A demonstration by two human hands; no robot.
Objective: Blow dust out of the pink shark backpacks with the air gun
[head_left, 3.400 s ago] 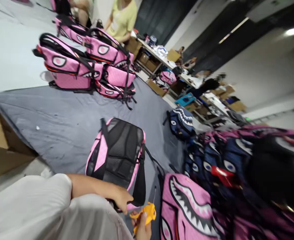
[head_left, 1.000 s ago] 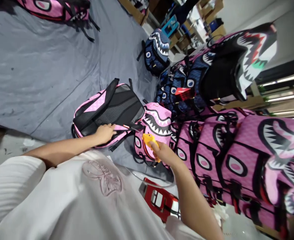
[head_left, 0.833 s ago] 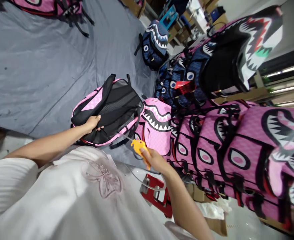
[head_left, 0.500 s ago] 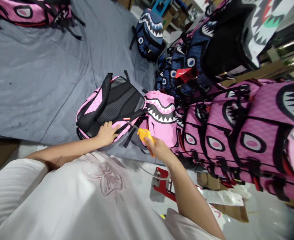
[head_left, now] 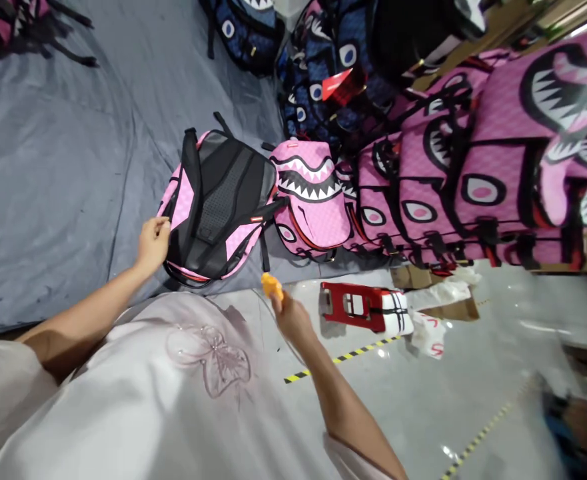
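Observation:
A pink and black backpack (head_left: 236,180) lies on the grey cloth, its padded back panel and shoulder straps facing up. My left hand (head_left: 153,243) has its curled fingers closed on the bag's left side edge. In my right hand (head_left: 293,317) is an orange air blow gun (head_left: 272,285) with a thin hose trailing below it. The blow gun is held off the near edge of the cloth, apart from the backpack. Beside the bag, on its right, sits another pink backpack (head_left: 318,217) with a shark-mouth print facing up.
Several pink shark-print backpacks (head_left: 423,180) stand in a row at the right. Blue ones (head_left: 323,67) are grouped behind. The grey cloth (head_left: 63,167) spreads left. On the floor are a red plastic stool (head_left: 356,307) and yellow-black tape (head_left: 343,358).
My left hand has shifted from the backpack's near side to its left edge. My right hand has drawn the blow gun back from the bag towards me. The view has tilted.

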